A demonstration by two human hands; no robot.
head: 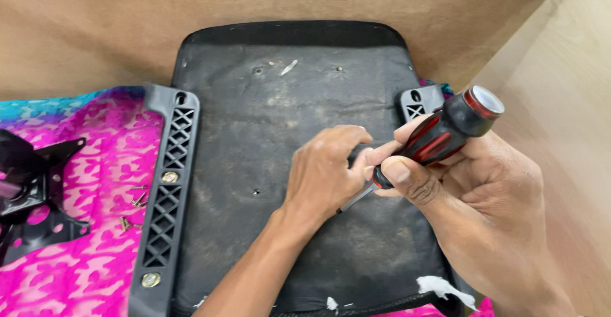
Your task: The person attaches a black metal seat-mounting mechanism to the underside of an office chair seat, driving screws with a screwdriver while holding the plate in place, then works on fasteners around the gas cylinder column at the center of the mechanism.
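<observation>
Nearest the camera, torn white padding (439, 286) showed at the near edge of the upturned black seat base (267, 119), which lay underside up on a pink and turquoise patterned cloth (89, 266).

Just beyond, the right hand (471, 196) came in from the near right corner of the base, its fingers (407, 177) closed around the red and black handle of a screwdriver (439, 135). The handle tilted up and away to the right, and its metal shaft slanted down to the left toward the base, the tip hidden behind the other hand.

The left hand (324, 170) rested on the middle of the base, right beside the shaft, with its fingers (347, 139) curled downward and pinched together; what they held, if anything, could not be made out.

Along the left edge of the base ran a black lattice armrest bracket (167, 196) with brass bolts. Loose screws (133, 209) lay on the cloth just left of it, and a black metal mounting plate (32, 196) lay farther left. A second bracket (417, 104) peeked out at the right edge.

Farthest away, beyond the base, stood a brown wooden panel (95, 24).
</observation>
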